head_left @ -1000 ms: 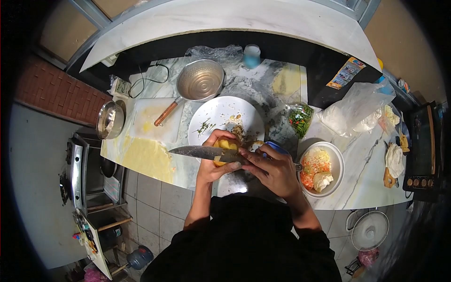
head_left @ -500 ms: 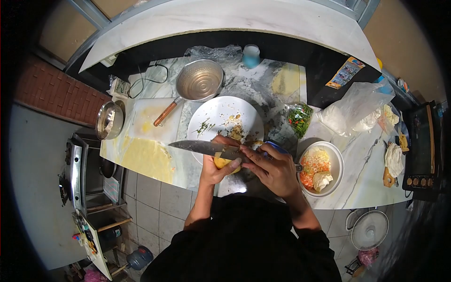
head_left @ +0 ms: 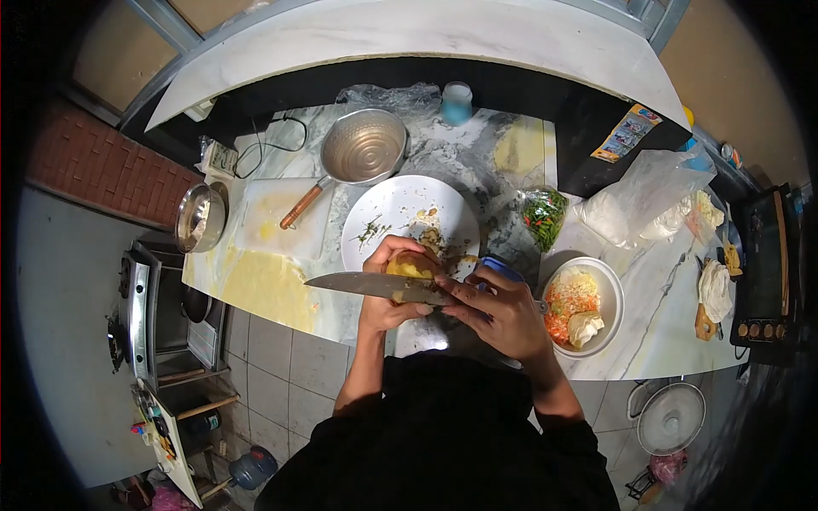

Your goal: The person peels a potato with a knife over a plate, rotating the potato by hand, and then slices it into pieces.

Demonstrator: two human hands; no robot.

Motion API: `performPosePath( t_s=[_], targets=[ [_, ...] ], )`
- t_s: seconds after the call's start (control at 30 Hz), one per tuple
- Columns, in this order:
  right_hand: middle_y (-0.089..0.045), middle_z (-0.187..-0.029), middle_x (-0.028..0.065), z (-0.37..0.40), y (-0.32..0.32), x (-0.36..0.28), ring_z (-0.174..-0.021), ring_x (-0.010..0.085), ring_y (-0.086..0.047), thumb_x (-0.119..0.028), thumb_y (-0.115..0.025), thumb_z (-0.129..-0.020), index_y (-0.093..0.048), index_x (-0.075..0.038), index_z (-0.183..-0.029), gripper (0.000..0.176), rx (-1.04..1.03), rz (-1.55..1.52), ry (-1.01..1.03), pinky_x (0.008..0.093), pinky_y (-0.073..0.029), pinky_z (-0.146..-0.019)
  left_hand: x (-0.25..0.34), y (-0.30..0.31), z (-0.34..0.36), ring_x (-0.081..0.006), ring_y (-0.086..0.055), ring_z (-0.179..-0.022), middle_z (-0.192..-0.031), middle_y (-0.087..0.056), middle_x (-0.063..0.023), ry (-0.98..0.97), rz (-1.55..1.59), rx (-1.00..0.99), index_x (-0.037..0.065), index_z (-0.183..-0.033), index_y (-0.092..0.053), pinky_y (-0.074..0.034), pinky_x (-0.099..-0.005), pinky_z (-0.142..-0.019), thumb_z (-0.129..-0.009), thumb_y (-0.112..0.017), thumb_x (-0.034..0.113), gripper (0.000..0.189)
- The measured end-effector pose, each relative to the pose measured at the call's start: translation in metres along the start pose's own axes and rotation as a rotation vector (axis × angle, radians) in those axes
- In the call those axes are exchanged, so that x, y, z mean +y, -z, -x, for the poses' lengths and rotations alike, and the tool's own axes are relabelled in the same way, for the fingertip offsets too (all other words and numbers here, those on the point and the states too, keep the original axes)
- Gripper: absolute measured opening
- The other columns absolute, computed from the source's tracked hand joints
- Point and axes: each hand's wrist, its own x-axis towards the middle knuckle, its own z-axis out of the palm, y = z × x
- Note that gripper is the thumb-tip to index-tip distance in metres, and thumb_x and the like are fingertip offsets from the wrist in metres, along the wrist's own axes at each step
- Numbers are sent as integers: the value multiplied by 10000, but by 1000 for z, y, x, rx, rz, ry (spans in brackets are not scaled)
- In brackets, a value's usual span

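Note:
My left hand [head_left: 385,294] is closed around a partly peeled potato [head_left: 411,264], its flesh yellow and some skin brown. In my right hand [head_left: 503,313] is a large kitchen knife [head_left: 362,284], its broad blade pointing left across the front of the potato. The right fingers press along the blade near the handle, which the hand mostly hides. Just beyond the hands lies a white plate [head_left: 362,209] with green herb bits and brownish scraps [head_left: 429,232]. Close to the right hand, a blue item [head_left: 501,269] is partly covered.
A white bowl [head_left: 618,294] of shredded vegetables stands right of my hands, near a bag of chillies [head_left: 544,217]. Plastic bags [head_left: 630,200] lie farther right. On the left are a cutting board [head_left: 260,217], a hammered pan [head_left: 365,146] and a metal bowl [head_left: 198,217].
The potato has turned and risen in my left hand, showing above the blade with brown skin visible. The knife has shifted slightly downward towards me.

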Motion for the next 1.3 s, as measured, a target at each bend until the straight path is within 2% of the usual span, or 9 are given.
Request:
performPosePath(
  t_s=[0.23,0.3,0.33,0.4,1.03,1.17,1.23,1.3],
  targets=[
    [-630,-936,39,1,-5,0,-636,182,-638,-318,-724,-818,-644,-256,-1250,444,52,28,39,323,-519,-542,3,-3,-1,-210,-627,-956,-1048,-637,-168,3,27,5,-18,-1137,-484,-496,-328,-862,-610,-900,214,710],
    [-626,-922,35,2,-8,2,-629,179,-633,-317,-727,-815,-645,-255,-1249,447,52,27,34,321,-514,-536,6,-9,-1,-190,-624,-838,-932,-633,-157,6,-53,82,1,-1083,-468,-505,-300,-740,-630,-890,425,751],
    [-623,-907,31,3,-8,2,-621,175,-629,-315,-731,-812,-646,-254,-1249,449,53,26,29,319,-509,-530,4,-7,0,-190,-624,-838,-932,-633,-157,5,-53,82,1,-1083,-468,-505,-300,-740,-630,-890,425,751],
    [-620,-897,28,1,-6,1,-616,174,-626,-314,-734,-809,-647,-253,-1246,450,46,28,24,318,-505,-526,-2,-1,2,-202,-632,-940,-1032,-642,-164,-15,46,25,-15,-1120,-484,-504,-320,-840,-618,-896,205,685],
    [-602,-877,13,2,-6,0,-605,167,-620,-330,-736,-802,-659,-226,-1228,446,39,47,7,317,-507,-525,-1,-6,3,-214,-643,-909,-1010,-645,-193,-107,16,37,-20,-1106,-479,-506,-320,-813,-692,-860,165,592],
    [-598,-887,17,-1,-6,2,-599,177,-618,-325,-734,-804,-661,-214,-1222,439,95,50,28,321,-509,-526,-4,-7,11,-200,-636,-904,-1007,-650,-170,-86,-39,85,-25,-1081,-499,-502,-318,-818,-703,-822,93,511],
    [-576,-823,64,-3,0,4,-633,191,-598,-120,-804,-711,-665,-159,-1217,526,27,-19,4,329,-500,-521,-3,-11,14,-190,-629,-895,-1001,-651,-154,-43,-51,119,-28,-1060,-518,-496,-313,-827,-693,-787,38,460],
    [-580,-828,67,-3,2,2,-636,192,-596,-114,-804,-711,-669,-149,-1210,518,43,-36,17,329,-497,-525,-3,-10,12,-193,-626,-904,-1007,-648,-156,-46,-18,103,-25,-1069,-513,-494,-311,-829,-680,-806,63,496]
  ],
)
